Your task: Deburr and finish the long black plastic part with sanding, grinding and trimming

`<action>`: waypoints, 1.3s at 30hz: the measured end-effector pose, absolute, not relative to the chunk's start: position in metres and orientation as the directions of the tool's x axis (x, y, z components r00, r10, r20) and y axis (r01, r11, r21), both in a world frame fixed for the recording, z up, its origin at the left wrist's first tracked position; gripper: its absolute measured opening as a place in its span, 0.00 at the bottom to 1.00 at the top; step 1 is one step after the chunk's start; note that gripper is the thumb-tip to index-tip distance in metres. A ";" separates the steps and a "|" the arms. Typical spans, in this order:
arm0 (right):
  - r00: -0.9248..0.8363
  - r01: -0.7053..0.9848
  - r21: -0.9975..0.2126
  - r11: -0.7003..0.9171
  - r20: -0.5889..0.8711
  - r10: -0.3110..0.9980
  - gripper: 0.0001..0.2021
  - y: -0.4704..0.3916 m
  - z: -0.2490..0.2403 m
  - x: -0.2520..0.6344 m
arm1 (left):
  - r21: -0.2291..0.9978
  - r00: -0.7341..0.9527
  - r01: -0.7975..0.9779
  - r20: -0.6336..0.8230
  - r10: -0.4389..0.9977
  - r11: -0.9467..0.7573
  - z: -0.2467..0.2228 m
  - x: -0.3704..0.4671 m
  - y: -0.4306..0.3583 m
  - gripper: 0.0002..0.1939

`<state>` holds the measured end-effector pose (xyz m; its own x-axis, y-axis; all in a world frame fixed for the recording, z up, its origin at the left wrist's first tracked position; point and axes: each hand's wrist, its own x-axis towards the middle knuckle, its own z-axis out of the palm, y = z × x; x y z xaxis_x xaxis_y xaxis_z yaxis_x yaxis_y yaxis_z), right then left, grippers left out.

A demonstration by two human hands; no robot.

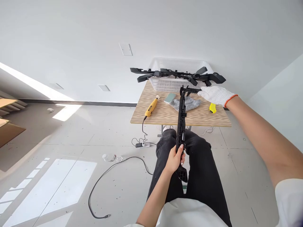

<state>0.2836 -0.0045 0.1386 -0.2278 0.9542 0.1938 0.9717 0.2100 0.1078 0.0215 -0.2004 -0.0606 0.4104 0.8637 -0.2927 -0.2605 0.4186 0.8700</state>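
My bare left hand (175, 158) grips the near end of a long black plastic part (181, 123) that runs from my lap up to the table. My right hand (216, 95), in a white knit glove with an orange cuff, reaches out and holds the part's far end over the table. A grey glove (188, 103) lies under the part's far end on the wooden table (165, 115).
A white plastic basket (176, 82) at the table's back carries several long black parts (176, 75) across its rim. A yellow rotary tool (151, 107), a pale phone-like block (169, 98) and a small yellow object (212, 108) lie on the table. Cable and power strip (143, 145) lie on the floor.
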 end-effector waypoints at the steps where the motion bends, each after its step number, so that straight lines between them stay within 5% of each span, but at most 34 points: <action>1: -0.249 0.964 0.133 0.231 0.141 0.958 0.12 -0.005 0.139 0.283 | 0.878 0.410 -0.251 -0.286 0.866 0.408 -0.060 0.021 -0.201 0.27; 6: -0.121 0.978 0.180 0.103 0.094 0.988 0.24 -0.011 0.148 0.276 | 0.917 0.421 -0.192 -0.245 0.873 0.350 -0.062 0.021 -0.204 0.25; 11: -0.089 0.950 0.309 0.041 0.142 0.986 0.20 -0.022 0.150 0.271 | 0.932 0.422 -0.154 -0.238 0.875 0.327 -0.064 0.021 -0.205 0.24; 20: 0.171 0.985 -0.042 -0.168 0.392 0.904 0.31 -0.019 0.132 0.275 | 0.910 0.419 -0.176 -0.275 0.865 0.375 -0.062 0.022 -0.204 0.26; 39: 0.241 0.971 -0.127 -0.205 0.490 0.838 0.33 -0.028 0.109 0.264 | 0.893 0.411 -0.183 -0.311 0.857 0.412 -0.055 0.022 -0.205 0.28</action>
